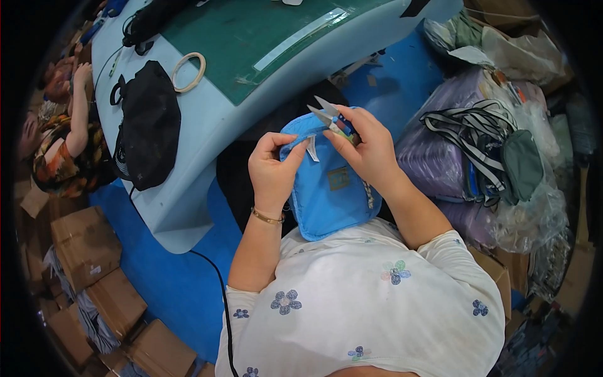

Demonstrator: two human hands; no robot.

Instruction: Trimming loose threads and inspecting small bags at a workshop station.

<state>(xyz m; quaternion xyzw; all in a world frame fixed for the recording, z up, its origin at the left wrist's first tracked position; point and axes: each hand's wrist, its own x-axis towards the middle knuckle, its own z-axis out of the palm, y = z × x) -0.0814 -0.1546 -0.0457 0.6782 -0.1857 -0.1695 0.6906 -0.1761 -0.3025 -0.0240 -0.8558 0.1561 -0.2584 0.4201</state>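
A bright blue fabric pouch (326, 210) with rounded corners rests against my lap, its top edge raised. My left hand (274, 164) pinches that edge at the upper left, close to a small white label (312, 149) sticking out of the seam. Thread snips (333, 119) are in my right hand (369, 146), their two pointed blades apart and directed up and left above the pouch's edge. A brownish square patch (339, 178) marks the pouch's middle. On its right side hangs a patterned strip (369, 195). My right fingers partly hide the snips' handles.
Ahead stands a light blue table (188, 207) with a green mat (220, 69), a tape roll (189, 72) and a black bag (149, 125). Wrapped purple bundles (433, 144) and striped straps (468, 141) lie right. Cardboard boxes (116, 301) and another person (72, 144) are left.
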